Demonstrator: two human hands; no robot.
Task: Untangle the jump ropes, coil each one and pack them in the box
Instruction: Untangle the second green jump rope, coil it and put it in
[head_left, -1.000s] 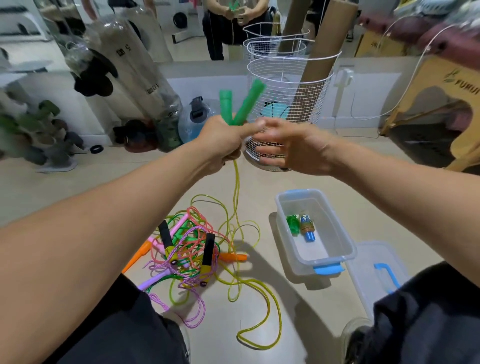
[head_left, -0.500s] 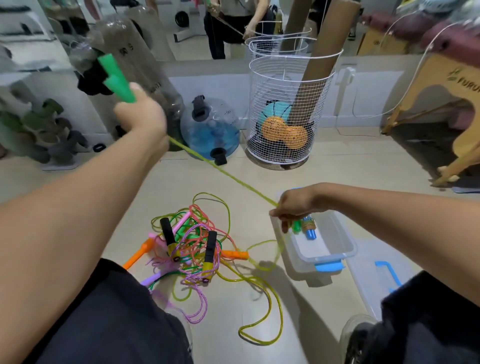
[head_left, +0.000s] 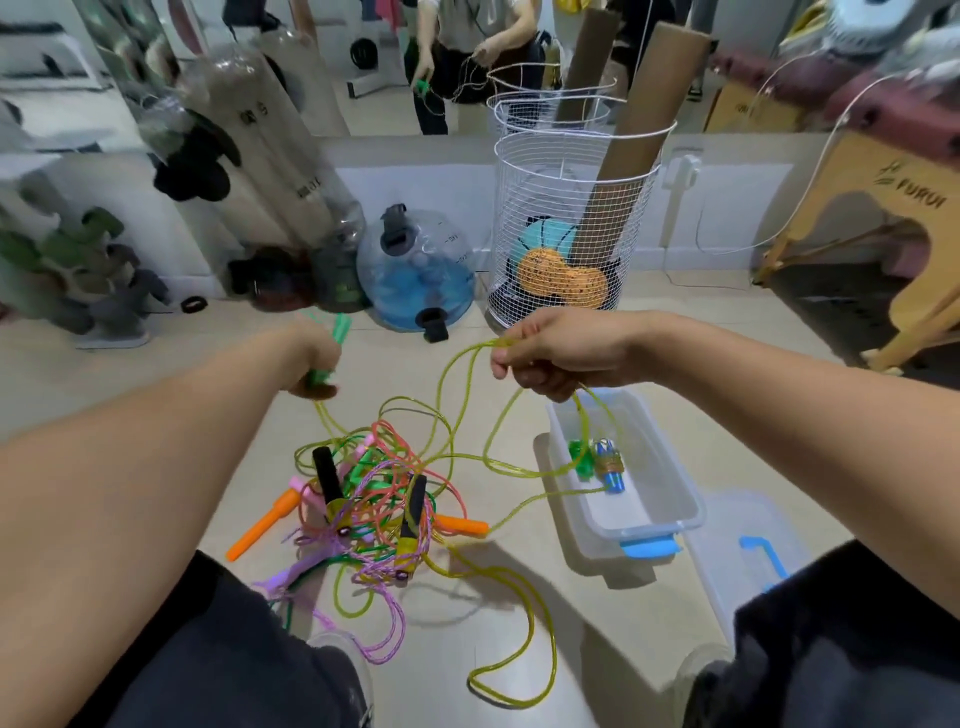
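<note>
Left hand (head_left: 318, 364) closed round the two green handles (head_left: 340, 332) of the yellow-green jump rope (head_left: 511, 587), held up off the floor, probably to keep both ends together as an anchor for coiling. Right hand (head_left: 545, 356) pinching a loop of that same cord just beside the wire basket (head_left: 571, 218), lifted well apart from the left, likely to measure out one turn of the coil. Rest of the cord trailing down in slack loops: one strand draped over the near wall of the clear plastic box (head_left: 670, 499), others lying on the floor (head_left: 467, 649) and still threaded through the tangle (head_left: 363, 499).

Tangle lying between the knees: orange handles (head_left: 262, 527), black handles (head_left: 326, 470), pink and purple cords mixed in, none freed yet.

Box open, standing right of the pile, its lid (head_left: 748, 551) with a blue grip on the floor beside it. Inside, what looks like one packed bundle, green and blue with a band round it (head_left: 597, 460); too small to tell more. Wire basket holding cardboard tubes, an orange peanut-shaped ball and a teal one.
</note>
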